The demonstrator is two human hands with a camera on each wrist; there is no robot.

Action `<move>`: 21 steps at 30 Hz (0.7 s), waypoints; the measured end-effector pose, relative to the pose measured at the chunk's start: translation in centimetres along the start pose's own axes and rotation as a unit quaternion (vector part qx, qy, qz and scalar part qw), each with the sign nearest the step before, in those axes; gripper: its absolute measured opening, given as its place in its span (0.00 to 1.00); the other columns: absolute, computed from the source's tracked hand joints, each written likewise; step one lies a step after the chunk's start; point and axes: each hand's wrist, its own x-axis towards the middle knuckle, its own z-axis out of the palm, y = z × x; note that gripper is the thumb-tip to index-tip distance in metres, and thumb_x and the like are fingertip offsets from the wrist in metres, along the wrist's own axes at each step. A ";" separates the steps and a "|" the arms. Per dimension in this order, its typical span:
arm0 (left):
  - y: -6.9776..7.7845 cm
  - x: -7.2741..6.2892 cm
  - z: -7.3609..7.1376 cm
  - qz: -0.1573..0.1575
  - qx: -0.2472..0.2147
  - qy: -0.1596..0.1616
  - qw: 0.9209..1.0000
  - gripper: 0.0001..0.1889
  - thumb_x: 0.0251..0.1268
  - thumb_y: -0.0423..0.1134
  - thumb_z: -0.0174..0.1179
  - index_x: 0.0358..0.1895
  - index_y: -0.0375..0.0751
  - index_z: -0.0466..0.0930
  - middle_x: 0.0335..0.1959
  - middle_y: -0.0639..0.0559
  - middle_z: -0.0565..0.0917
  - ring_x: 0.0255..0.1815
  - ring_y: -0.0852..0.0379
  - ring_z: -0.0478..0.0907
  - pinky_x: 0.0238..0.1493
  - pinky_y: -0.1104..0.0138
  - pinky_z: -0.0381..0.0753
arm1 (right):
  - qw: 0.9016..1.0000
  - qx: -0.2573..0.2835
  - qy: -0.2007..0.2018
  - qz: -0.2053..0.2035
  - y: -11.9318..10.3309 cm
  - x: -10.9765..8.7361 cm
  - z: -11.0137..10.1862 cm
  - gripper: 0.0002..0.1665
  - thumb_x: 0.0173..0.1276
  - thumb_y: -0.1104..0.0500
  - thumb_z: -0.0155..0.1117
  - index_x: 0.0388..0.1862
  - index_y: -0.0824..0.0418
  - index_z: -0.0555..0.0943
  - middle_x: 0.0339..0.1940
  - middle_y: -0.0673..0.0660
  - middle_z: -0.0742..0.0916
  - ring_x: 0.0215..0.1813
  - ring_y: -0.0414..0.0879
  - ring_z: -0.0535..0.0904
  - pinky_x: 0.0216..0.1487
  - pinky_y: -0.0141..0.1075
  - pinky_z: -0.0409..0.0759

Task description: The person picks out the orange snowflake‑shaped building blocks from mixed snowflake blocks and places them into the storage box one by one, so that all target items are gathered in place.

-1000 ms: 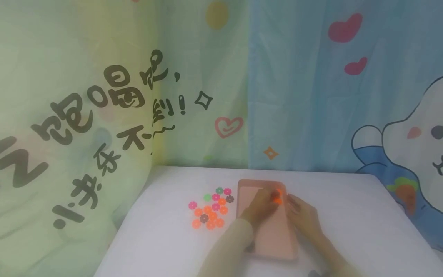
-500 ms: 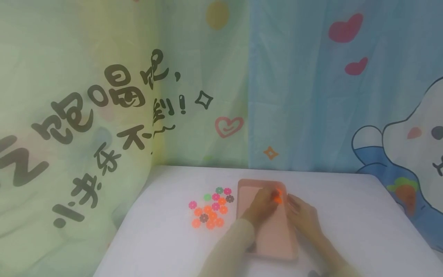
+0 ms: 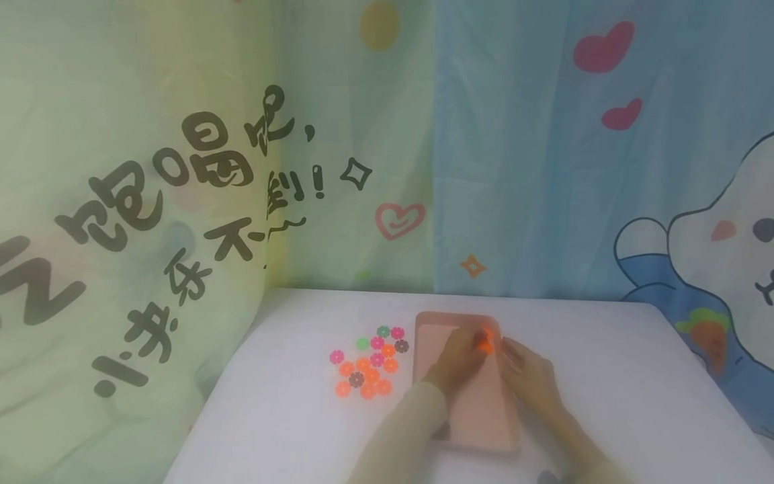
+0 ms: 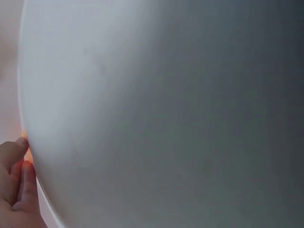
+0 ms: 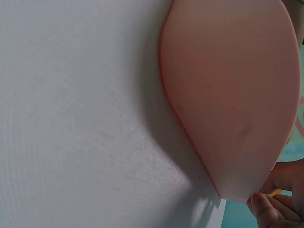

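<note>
In the head view a pink rectangular tray point(image 3: 478, 417) lies on the white table. My left hand point(image 3: 457, 356) reaches over its far part and pinches orange flower-shaped discs point(image 3: 486, 344) close to the right rim; fingers hide how many there are. Thumb and fingertips also meet at the orange discs in the left wrist view, where the left hand point(image 4: 18, 183) is at the frame's edge. Along the tray's right side, my right hand point(image 3: 533, 378) grips the rim. In the right wrist view this hand point(image 5: 280, 199) has its fingertips at the end of the tray wall point(image 5: 228, 95).
Left of the tray, several loose flower-shaped discs point(image 3: 369, 376) in orange, pink, green and brown lie scattered on the white table point(image 3: 278, 410). Printed curtains point(image 3: 508, 168) hang behind the table and along its left side.
</note>
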 end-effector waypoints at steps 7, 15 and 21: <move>0.4 -0.1 -0.4 -0.063 -0.026 -0.011 0.998 0.25 0.73 0.60 0.47 0.68 0.58 0.67 0.60 0.62 0.75 0.63 0.63 0.69 0.67 0.60 0.65 | 1.000 0.003 -0.004 0.002 0.1 0.0 0.2 0.33 0.74 0.49 0.57 0.71 0.66 0.66 0.67 0.66 0.74 0.67 0.63 0.70 0.62 0.55 0.71; 1.6 0.2 -1.2 0.030 -0.028 0.024 0.999 0.17 0.71 0.43 0.55 0.60 0.46 0.73 0.52 0.57 0.79 0.57 0.64 0.74 0.61 0.68 0.71 | 1.000 0.003 0.003 0.000 0.0 0.1 0.4 0.34 0.73 0.49 0.59 0.70 0.66 0.67 0.66 0.67 0.75 0.66 0.63 0.71 0.61 0.54 0.72; 2.8 0.6 -1.9 0.046 -0.004 0.046 0.998 0.14 0.66 0.33 0.59 0.54 0.43 0.76 0.45 0.57 0.80 0.49 0.64 0.77 0.55 0.72 0.74 | 1.000 -0.003 0.002 -0.002 -0.2 -0.1 0.3 0.34 0.73 0.49 0.59 0.70 0.65 0.67 0.66 0.66 0.75 0.66 0.62 0.71 0.62 0.55 0.71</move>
